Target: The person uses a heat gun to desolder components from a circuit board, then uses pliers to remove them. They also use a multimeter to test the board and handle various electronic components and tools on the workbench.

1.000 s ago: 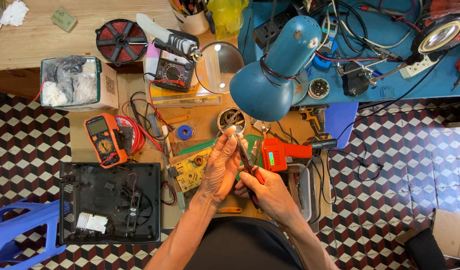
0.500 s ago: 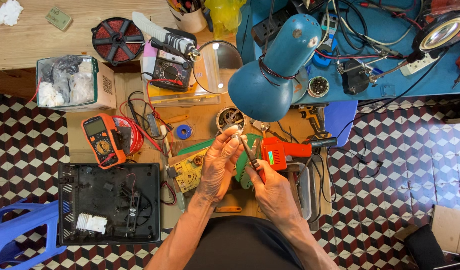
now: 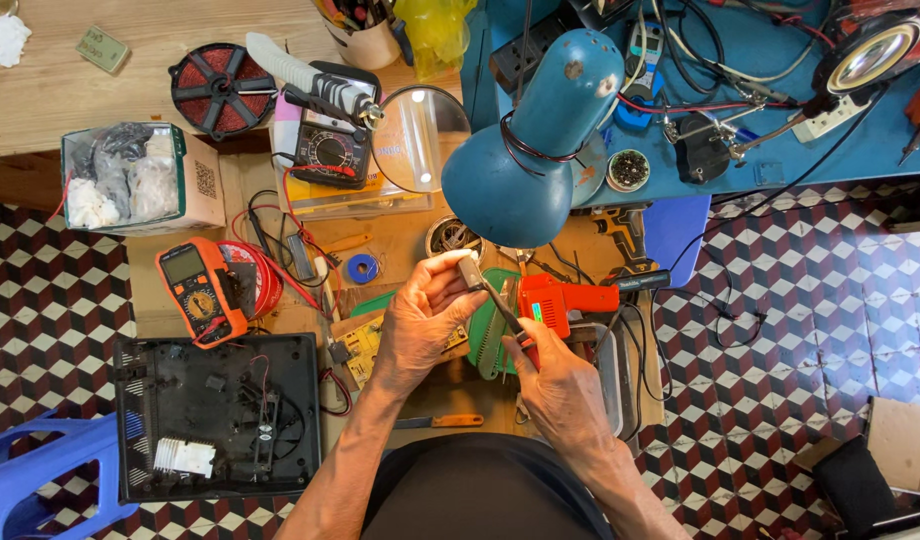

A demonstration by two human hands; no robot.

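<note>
Head view: left hand [image 3: 420,320] pinches small grey part [image 3: 469,272]; right hand [image 3: 560,385] grips screwdriver [image 3: 502,310]; clutter close around.

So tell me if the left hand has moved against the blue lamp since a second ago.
Barely, if at all. The left hand stays just below the blue lamp, pinching the small grey part at the same spot; any shift is too slight to call.

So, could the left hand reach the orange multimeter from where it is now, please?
Probably yes: the orange multimeter lies uncovered to the left hand's side, only loose wires between them. But that hand is pinching a small part, so it isn't free.
</note>
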